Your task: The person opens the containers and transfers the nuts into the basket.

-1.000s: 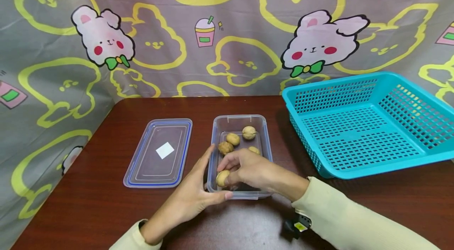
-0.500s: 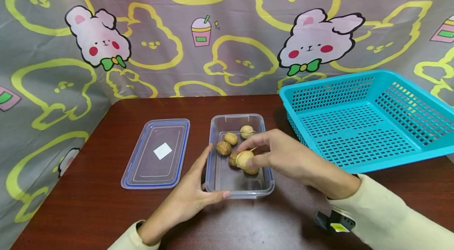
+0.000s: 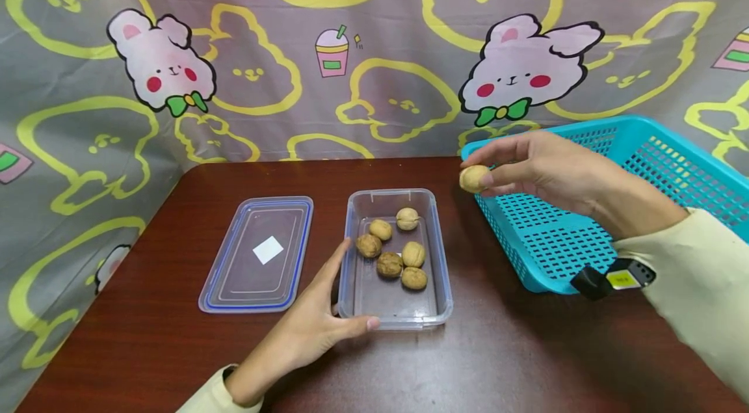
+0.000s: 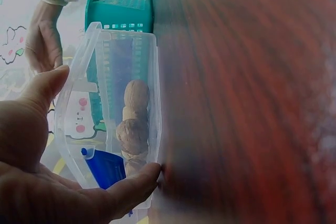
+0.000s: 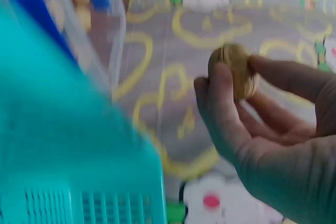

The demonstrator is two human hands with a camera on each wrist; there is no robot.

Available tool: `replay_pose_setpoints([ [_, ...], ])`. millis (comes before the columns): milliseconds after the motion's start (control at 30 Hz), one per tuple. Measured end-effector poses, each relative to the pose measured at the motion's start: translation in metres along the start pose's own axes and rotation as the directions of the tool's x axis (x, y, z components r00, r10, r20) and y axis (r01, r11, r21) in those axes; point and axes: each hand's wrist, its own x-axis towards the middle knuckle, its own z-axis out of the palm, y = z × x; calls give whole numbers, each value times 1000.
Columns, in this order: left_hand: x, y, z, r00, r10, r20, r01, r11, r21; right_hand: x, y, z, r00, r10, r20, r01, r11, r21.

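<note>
A pale walnut is pinched between the thumb and fingers of my right hand, raised in the air by the teal basket's near-left rim. The right wrist view also shows this walnut at the fingertips. My left hand rests against the front left corner of a clear plastic box, its thumb along the front and its straight fingers at the left side. Inside the box lie several walnuts, some pale, some darker brown. Seen from the left wrist, the left hand's thumb is at the box rim.
The teal perforated basket stands at the right, with the right forearm over it. Left of the box lies a clear lid with a blue seal and a white label. A patterned cloth hangs behind the dark wooden table.
My right hand has lifted a walnut out of the box, carrying it up and right to the basket's edge. The left hand has stayed at the box.
</note>
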Motion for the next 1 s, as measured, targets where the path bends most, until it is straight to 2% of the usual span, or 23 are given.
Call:
replay_pose_setpoints([
  [233,0,1,-1,1000,-2,5,2,1000,9,13,20,-44,999,16,-51,-16,1000,12],
  [500,0,2,0,1000,-3,1,3,1000,13,36,50,-75,995,96,43,-94,995,-37],
  [633,0,1,1,1000,-5,-2,5,1000,19,49,66,-78,982,160,96,-154,986,-69],
  [767,0,1,1,1000,0,-3,0,1000,23,57,80,-74,971,211,114,-196,972,-129],
  [1000,-1,1,1,1000,0,-8,0,1000,15,67,96,-60,972,215,96,-189,955,-230],
])
